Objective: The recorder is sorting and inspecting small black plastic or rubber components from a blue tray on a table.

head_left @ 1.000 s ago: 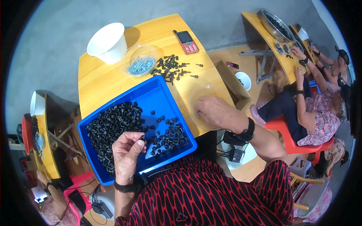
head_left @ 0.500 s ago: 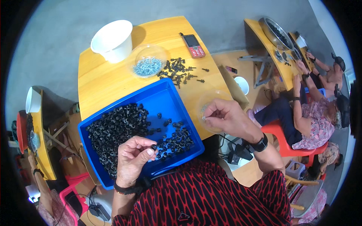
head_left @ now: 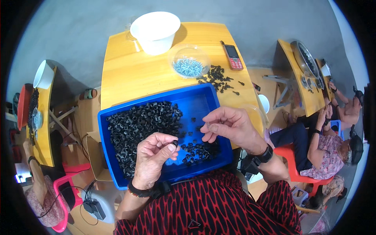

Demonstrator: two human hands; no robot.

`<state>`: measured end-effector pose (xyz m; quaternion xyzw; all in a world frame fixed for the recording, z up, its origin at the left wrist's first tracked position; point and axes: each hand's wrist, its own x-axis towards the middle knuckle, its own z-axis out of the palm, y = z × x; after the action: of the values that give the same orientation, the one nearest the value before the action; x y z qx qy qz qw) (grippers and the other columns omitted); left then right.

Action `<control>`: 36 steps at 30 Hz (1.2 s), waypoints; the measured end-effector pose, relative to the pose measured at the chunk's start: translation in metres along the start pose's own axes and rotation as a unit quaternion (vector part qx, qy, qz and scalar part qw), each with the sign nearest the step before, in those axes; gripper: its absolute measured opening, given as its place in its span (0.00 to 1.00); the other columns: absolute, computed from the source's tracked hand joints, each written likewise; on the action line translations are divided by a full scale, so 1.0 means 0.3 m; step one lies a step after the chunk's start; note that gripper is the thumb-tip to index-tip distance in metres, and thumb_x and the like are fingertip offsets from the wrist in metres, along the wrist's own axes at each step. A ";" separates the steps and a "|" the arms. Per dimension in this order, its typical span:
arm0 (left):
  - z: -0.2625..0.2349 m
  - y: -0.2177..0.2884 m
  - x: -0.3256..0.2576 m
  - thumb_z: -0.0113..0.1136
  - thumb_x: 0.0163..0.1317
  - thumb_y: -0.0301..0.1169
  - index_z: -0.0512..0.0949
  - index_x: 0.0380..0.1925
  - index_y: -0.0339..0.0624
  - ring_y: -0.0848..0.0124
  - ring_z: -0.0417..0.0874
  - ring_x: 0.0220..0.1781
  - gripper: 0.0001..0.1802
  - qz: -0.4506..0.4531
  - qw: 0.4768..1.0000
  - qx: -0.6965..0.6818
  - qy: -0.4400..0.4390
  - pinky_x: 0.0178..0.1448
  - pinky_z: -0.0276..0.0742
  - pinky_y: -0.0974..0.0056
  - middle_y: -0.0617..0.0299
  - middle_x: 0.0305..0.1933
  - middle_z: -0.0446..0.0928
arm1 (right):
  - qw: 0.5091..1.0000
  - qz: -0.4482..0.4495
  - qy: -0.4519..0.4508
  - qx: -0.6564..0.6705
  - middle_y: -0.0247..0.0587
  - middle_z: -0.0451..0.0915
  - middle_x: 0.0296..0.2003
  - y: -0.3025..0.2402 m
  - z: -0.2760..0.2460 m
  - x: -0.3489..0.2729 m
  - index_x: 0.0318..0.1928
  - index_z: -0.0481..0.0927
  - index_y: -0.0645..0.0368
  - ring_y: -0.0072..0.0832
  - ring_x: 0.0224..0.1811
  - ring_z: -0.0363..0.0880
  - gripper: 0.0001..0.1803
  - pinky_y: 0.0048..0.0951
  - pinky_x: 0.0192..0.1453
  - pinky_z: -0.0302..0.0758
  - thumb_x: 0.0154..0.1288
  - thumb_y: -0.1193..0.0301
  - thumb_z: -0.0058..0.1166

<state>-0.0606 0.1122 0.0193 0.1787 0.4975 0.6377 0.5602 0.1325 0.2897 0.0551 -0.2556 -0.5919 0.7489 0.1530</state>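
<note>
Between the thumb and fingertips of my left hand (head_left: 153,156) is a small black plastic part (head_left: 175,143), held over the front of the blue tray (head_left: 166,175). My right hand (head_left: 234,127) pinches a tiny silvery, spring-like piece (head_left: 208,125) above the tray's right side, a short way from the left. Loose black parts (head_left: 143,117) heap the tray's left half. A smaller scatter of the same parts (head_left: 197,152) lies at its front right, partly beneath my right hand.
Beyond the tray, the yellow table (head_left: 133,66) carries a white tub (head_left: 155,33), a clear bowl of silvery screws (head_left: 188,66), assembled black pieces (head_left: 217,78) and a red phone (head_left: 233,56). A clear bowl (head_left: 254,117) sits beside my right hand. People work at tables on both sides.
My right hand has moved left from the clear bowl to above the tray, close to my left hand, still pinching the tiny piece. The view has shifted, so the table appears further right.
</note>
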 end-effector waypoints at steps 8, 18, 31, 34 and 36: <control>-0.013 0.000 0.011 0.64 0.65 0.22 0.79 0.44 0.33 0.73 0.83 0.33 0.09 -0.001 1.000 -0.024 -0.008 0.41 0.82 0.69 0.55 0.36 0.84 | 0.995 0.030 -0.032 0.090 0.48 0.86 0.44 0.047 0.053 0.057 0.51 0.78 0.65 0.35 0.44 0.88 0.10 0.30 0.44 0.86 0.72 0.78 0.55; -0.028 -0.013 0.021 0.66 0.63 0.21 0.80 0.43 0.33 0.74 0.83 0.33 0.09 0.002 0.999 -0.036 -0.010 0.42 0.81 0.70 0.56 0.36 0.84 | 0.999 -0.025 -0.027 0.022 0.33 0.82 0.37 0.084 0.141 0.119 0.43 0.85 0.62 0.17 0.36 0.81 0.06 0.19 0.40 0.79 0.66 0.80 0.62; -0.025 -0.021 0.027 0.67 0.62 0.21 0.80 0.41 0.34 0.75 0.83 0.31 0.08 0.006 0.999 -0.030 0.015 0.39 0.81 0.71 0.57 0.35 0.84 | 0.977 -0.150 -0.021 -0.148 0.34 0.82 0.34 0.092 0.167 0.125 0.39 0.86 0.61 0.19 0.33 0.79 0.06 0.21 0.35 0.74 0.61 0.81 0.65; -0.033 -0.027 0.028 0.67 0.62 0.21 0.81 0.41 0.34 0.76 0.82 0.32 0.08 0.011 0.999 -0.027 0.014 0.38 0.81 0.71 0.59 0.35 0.83 | 0.959 -0.196 -0.024 -0.202 0.37 0.82 0.34 0.093 0.170 0.128 0.40 0.85 0.62 0.24 0.33 0.81 0.08 0.24 0.36 0.76 0.59 0.82 0.65; -0.034 -0.029 0.028 0.67 0.63 0.21 0.81 0.41 0.35 0.77 0.82 0.32 0.08 0.010 1.000 -0.022 0.012 0.38 0.81 0.72 0.60 0.36 0.83 | 0.946 -0.227 -0.025 -0.232 0.38 0.82 0.34 0.092 0.171 0.126 0.40 0.85 0.62 0.28 0.34 0.82 0.09 0.25 0.36 0.76 0.58 0.83 0.64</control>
<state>-0.0667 0.1141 0.0049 0.1638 0.4885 0.6560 0.5515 0.0746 0.2614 0.0296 -0.1246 -0.7949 0.5429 0.2406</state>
